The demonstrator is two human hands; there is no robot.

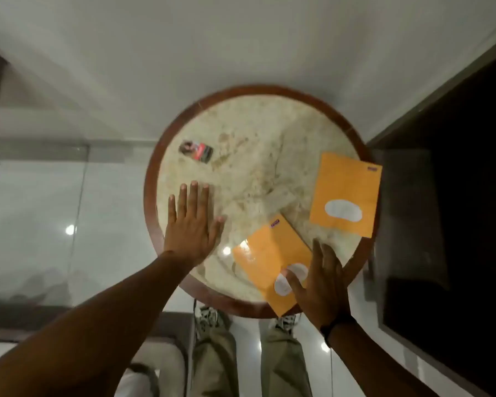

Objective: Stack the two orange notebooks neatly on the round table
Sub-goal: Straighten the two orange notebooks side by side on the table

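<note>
Open right hand (324, 285), thumb on the near thin orange paper-covered notebook (269, 262), should slide it squarely onto the far-right orange notebook (345, 196) on the round marble-topped table (255, 156); left hand (191, 224) lies flat, empty.

No writing can be read. Each orange notebook, the near notebook (265, 255) under the right hand (324, 285) and the far notebook (345, 193) beyond it, carries a small purple corner tag, too blurred to read, and a blank white label patch.
</note>
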